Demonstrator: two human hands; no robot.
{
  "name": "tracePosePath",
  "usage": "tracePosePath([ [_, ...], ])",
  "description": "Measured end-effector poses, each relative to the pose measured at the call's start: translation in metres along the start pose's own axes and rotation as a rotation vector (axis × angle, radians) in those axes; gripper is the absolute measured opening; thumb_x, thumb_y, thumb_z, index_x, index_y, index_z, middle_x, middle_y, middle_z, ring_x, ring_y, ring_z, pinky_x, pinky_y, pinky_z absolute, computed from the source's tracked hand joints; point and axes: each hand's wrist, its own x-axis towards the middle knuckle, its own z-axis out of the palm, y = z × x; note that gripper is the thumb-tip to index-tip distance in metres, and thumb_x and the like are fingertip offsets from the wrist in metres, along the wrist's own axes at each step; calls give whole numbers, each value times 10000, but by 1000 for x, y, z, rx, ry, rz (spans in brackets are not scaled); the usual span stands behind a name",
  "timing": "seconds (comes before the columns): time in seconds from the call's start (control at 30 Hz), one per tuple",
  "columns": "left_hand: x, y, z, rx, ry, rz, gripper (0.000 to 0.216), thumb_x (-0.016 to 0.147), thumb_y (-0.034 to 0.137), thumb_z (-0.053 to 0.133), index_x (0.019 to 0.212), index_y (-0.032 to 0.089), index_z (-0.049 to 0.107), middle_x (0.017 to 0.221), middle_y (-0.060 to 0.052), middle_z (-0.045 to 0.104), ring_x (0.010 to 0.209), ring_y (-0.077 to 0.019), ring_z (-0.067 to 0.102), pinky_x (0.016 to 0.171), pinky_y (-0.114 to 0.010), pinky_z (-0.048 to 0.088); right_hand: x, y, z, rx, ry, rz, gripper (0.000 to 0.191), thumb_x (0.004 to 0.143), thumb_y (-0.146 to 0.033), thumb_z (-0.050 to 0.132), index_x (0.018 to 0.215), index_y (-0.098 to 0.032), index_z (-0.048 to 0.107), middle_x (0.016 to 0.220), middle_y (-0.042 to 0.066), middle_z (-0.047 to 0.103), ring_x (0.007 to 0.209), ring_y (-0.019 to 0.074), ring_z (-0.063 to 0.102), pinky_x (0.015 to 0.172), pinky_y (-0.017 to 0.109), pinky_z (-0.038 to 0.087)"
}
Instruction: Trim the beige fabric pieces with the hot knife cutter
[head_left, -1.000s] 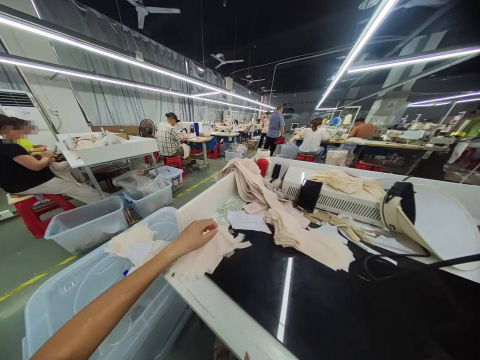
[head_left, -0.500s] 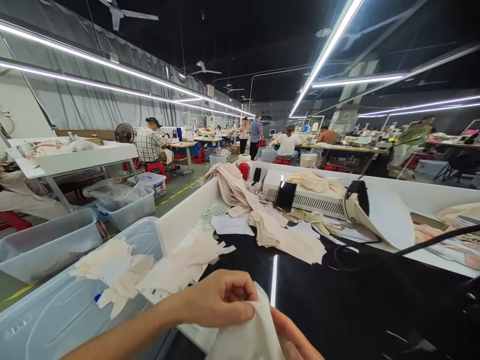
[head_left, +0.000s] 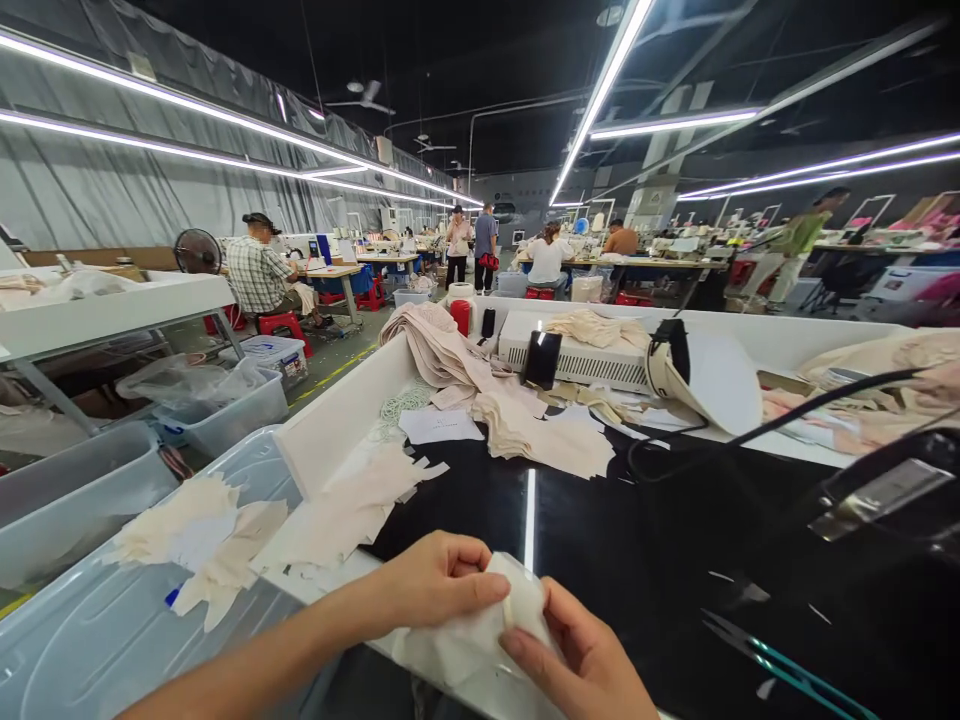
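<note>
Thin off-white cloth piece [head_left: 526, 592], likely light and limp, I am pinching near its upper edge, seemingly the best hold, with left hand [head_left: 435, 585] and right hand [head_left: 589, 655].

The left hand [head_left: 435, 588] and right hand [head_left: 589, 655] pinch white fabric [head_left: 526, 600] while a pointed teal tool [head_left: 806, 678] lies on the black tabletop [head_left: 630, 550].

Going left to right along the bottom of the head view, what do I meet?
Light blue plastic lid → left hand → pinched end of the pale cloth → right hand → teal scissors.
</note>
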Motion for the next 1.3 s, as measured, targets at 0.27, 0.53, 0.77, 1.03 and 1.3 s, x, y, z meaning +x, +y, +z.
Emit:
tracePosePath([
  [0.27, 8, 7, -3, 87, 65, 53, 758, 779, 910, 753, 858, 175, 584, 704, 41, 490, 615, -93, 375, 540, -225, 279, -4, 4, -2, 159, -225, 204, 707, 677, -744, 969, 1068, -183, 789, 750, -51, 592, 539, 58, 394, 512, 213, 320],
  [0.53, 15, 6, -7, 205, 115, 67, 653, 901, 800, 687, 936, 148, 695, 699, 20, 522, 613, -110, 404, 549, -236, 293, -7, -4, -1, 32, -251, 283, 538, 750, -673, 897, 877, -172, 751, 622, -80, 440, 495, 67, 337, 492, 245, 263],
  [0.77, 41, 1, -7, 380, 69, 119, 527, 1005, 622, 575, 1050, 134, 767, 780, -9, 622, 666, -132, 493, 593, -239, 370, -2, 5, -23, -266, -212, 166, 375, 880, -561, 715, 918, -188, 736, 791, -6, 629, 722, 167, 537, 656, 277, 411],
  [1.03, 76, 4, 0, 761, 173, 343, 259, 1065, 299, 617, 1224, 179, 783, 1191, -86, 772, 1095, -251, 672, 1019, -401, 527, -21, 19, -54, -805, 301, -24, 220, 1011, -455, 513, 1145, -308, 608, 812, -3, 723, 704, 256, 681, 662, 335, 431],
  [1.3, 65, -17, 42, 1256, 85, 729, 162, 1144, 244, 588, 1176, 178, 732, 1149, -68, 784, 1079, -228, 727, 949, -361, 583, -34, 28, -56, -842, 308, -195, 180, 1081, -416, 515, 1062, -324, 668, 1046, 25, 792, 839, 240, 770, 658, 323, 498],
])
